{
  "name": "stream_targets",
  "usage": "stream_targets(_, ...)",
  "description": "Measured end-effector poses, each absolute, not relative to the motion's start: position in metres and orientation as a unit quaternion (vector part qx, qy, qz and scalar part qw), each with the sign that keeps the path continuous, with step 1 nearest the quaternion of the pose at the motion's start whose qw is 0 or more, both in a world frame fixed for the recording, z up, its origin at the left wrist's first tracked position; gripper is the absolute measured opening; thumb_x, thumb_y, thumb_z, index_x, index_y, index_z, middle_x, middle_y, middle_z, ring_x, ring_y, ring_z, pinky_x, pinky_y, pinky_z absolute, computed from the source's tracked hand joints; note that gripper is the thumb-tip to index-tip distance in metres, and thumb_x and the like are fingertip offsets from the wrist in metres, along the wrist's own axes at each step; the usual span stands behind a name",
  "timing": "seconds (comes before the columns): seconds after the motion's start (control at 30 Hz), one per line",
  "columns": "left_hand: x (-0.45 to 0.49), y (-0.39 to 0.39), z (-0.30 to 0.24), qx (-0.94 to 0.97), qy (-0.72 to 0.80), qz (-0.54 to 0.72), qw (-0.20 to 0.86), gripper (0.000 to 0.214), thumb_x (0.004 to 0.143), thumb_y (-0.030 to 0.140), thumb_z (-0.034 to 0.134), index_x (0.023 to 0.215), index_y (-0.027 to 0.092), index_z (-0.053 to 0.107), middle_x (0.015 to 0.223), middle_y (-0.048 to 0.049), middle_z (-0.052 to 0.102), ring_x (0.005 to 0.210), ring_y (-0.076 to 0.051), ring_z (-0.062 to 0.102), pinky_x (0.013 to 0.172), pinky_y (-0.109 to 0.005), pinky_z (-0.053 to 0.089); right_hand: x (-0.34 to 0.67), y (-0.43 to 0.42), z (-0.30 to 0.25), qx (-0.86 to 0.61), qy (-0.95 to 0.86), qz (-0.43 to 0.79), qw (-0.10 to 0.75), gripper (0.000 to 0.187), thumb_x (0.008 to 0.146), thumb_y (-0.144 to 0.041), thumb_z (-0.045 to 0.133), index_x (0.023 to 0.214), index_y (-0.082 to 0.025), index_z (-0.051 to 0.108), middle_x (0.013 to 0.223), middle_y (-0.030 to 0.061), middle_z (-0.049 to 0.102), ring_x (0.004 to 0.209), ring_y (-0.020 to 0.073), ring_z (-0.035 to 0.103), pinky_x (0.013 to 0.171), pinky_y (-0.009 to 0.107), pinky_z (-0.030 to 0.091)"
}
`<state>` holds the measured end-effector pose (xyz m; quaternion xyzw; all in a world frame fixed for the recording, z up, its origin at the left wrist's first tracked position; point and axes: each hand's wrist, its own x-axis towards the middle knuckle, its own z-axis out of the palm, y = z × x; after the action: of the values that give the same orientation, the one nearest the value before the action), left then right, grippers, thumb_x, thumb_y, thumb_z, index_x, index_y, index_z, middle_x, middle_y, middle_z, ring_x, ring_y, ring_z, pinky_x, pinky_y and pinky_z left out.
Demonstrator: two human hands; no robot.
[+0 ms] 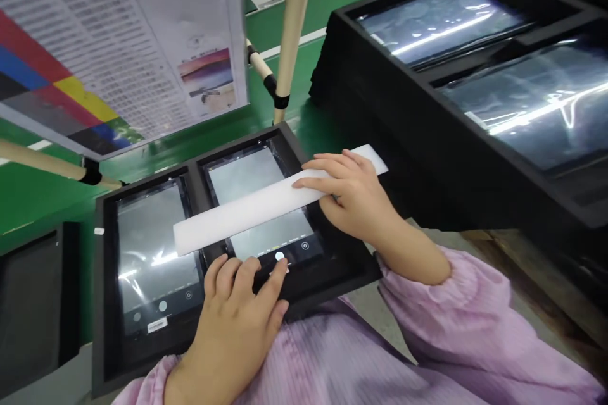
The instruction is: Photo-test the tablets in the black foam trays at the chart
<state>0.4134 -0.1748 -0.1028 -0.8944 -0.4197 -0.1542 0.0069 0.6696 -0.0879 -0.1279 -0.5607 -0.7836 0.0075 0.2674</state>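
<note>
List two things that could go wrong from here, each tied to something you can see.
The white strip in the right hand crosses over the right-hand screen; it might scrape the surface, though contact is hard to judge.
The left hand has its index finger at or near the round white button, so a small slip could cause an unwanted press.

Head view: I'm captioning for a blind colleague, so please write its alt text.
A right hand holds a white strip over two screens in a black tray; the left hand has its index finger at the lower end of the right screen. More screens lie in other trays at right; a printed sheet is at upper left.
</note>
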Motion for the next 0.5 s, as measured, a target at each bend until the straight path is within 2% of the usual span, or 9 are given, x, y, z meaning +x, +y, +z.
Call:
stream_targets(0.13,0.41,-0.175,-0.102,-0.899,-0.418,-0.128,0.011,0.036,0.093,0.027,0.057,0.126,0.029,0.069,0.107,-0.0111,0.056,0.103,-0.029,0.046,0.094,-0.049,0.043,0.673,-0.088,-0.128,-0.548,-0.786,0.02,0.285,0.048,0.079,-0.001,0.048,0.104,-0.03,0.078,0.123,0.0025,0.07,0.125,0.027,0.058,0.112,0.055,0.032)
stream_targets(0.27,0.377,-0.184,-0.103,-0.915,-0.387,-0.112,0.027,0.049,0.089,0.026,0.061,0.137,0.033,0.062,0.104,-0.0096,0.053,0.103,-0.028,0.048,0.093,-0.047,0.046,0.674,-0.09,-0.129,-0.547,-0.786,0.02,0.288,0.047,0.081,-0.002,0.048,0.104,-0.03,0.077,0.124,0.0037,0.069,0.126,0.0281,0.057,0.112,0.056,0.031)
stream_targets(0.5,0.31,-0.212,-0.121,-0.866,-0.481,-0.11,0.076,0.062,0.088,0.024,0.061,0.147,0.038,0.051,0.105,-0.0097,0.051,0.1,-0.027,0.053,0.088,-0.045,0.043,0.686,-0.097,-0.125,-0.509,-0.812,0.007,0.285,0.046,0.086,-0.004,0.044,0.108,-0.028,0.075,0.125,0.0079,0.068,0.12,0.0295,0.061,0.107,0.06,0.038)
